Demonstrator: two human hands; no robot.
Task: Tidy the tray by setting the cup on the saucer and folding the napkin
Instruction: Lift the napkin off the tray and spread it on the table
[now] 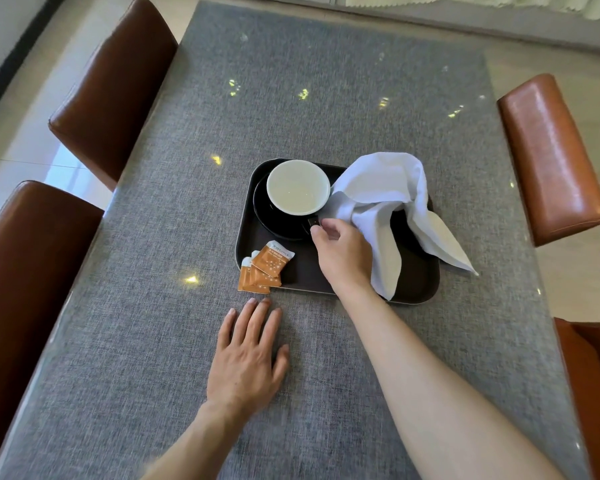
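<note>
**Cup's on the saucer, napkin's a mess**

So the cup (298,187) sits on the black saucer (271,216) at about 10 o'clock on the tray (417,278). Right hand (343,256) has its fingers curled, pinching the cup's dark handle at the saucer's 4 o'clock edge. Napkin (388,202) lies crumpled at the tray's 2 o'clock, one corner trailing off the rim. Left hand (248,355) rests flat on the table (326,98), fingers straight. Orange sachets (265,268) overhang the tray's 7 o'clock corner.
</note>
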